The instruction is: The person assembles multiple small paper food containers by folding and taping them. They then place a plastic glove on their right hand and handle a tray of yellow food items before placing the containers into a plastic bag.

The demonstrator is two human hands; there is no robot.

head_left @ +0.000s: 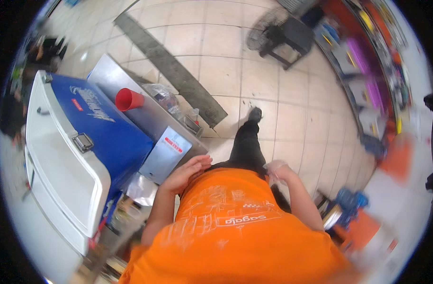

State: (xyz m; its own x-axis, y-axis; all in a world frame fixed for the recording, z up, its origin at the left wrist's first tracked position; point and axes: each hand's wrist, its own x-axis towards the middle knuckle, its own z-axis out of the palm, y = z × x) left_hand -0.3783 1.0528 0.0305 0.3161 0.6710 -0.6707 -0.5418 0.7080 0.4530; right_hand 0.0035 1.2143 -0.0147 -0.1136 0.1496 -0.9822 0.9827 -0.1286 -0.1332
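Observation:
My left hand (195,169) is beside my waist, its fingers stretched out and holding nothing. Near it a pale blue flat box (166,155) with a red label lies at the end of a metal counter (113,77). A red plastic cup (129,99) stands farther along that counter. At my other hip is my right hand (280,171), blurred, with something clear and plastic-like around it. Whether that is a glove or a bag, I cannot make out, and its fingers are indistinct.
A big blue cooler (102,128) with a white lid stands left of the counter. Clear plastic bags (165,99) sit past the counter's edge. A long grey plank-like strip (169,71) crosses the tiled floor. Ahead are a dark stool (292,40) and a fan (268,28); shelves line the right.

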